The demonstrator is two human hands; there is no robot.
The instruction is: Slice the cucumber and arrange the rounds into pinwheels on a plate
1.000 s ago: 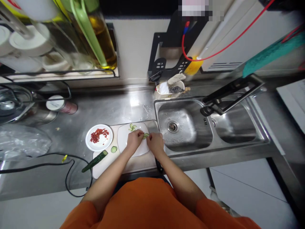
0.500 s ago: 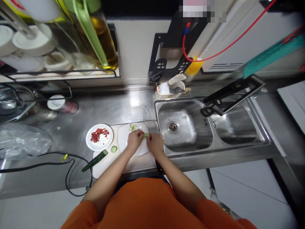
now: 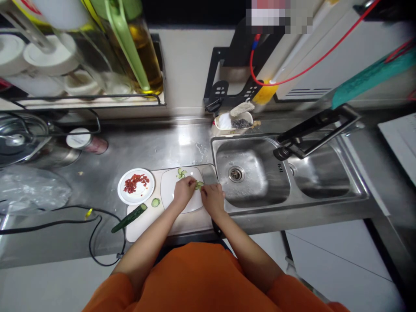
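My left hand (image 3: 184, 191) and my right hand (image 3: 213, 199) meet over the right side of a white square plate (image 3: 169, 193). Their fingertips are closed on thin green cucumber slices (image 3: 199, 185) at the plate's right edge. More curved cucumber slices (image 3: 181, 173) lie near the plate's far edge. Under the plate is a pale cutting board (image 3: 139, 229). A cut cucumber (image 3: 130, 218) rests across its left edge, with a small round piece of cucumber (image 3: 155, 202) close by. On the board's right end lies a knife (image 3: 217, 229), partly hidden by my right hand.
A round white plate (image 3: 121, 197) with small red pieces sits left of the square plate. To the right is a steel double sink (image 3: 256, 173) with a black faucet (image 3: 295, 145). A black cable (image 3: 91, 249), a clear plastic bag (image 3: 32, 190) and a lidded jar (image 3: 87, 141) are at left.
My right hand has shifted very slightly, its fingers a little flatter beside the cucumber slices. My left hand stays almost in place.
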